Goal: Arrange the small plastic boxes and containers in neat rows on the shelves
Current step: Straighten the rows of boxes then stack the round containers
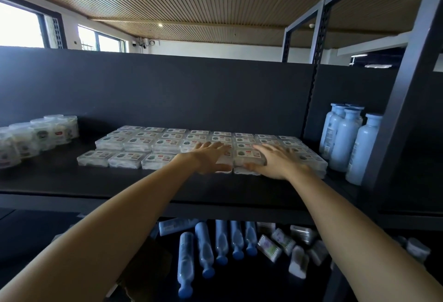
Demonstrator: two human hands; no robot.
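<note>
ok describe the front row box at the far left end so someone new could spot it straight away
On the black upper shelf lies a block of flat clear boxes in rows. Follow the front row left from the left hand, past two boxes, to its last box. It alone juts left beyond the rows behind, with bare shelf on its left.

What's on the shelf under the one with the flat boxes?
Under the top shelf, blue-capped tubes lie beside small white packets. Part of a cardboard piece shows at left. The top shelf and both arms cover whatever lies further back.
</note>
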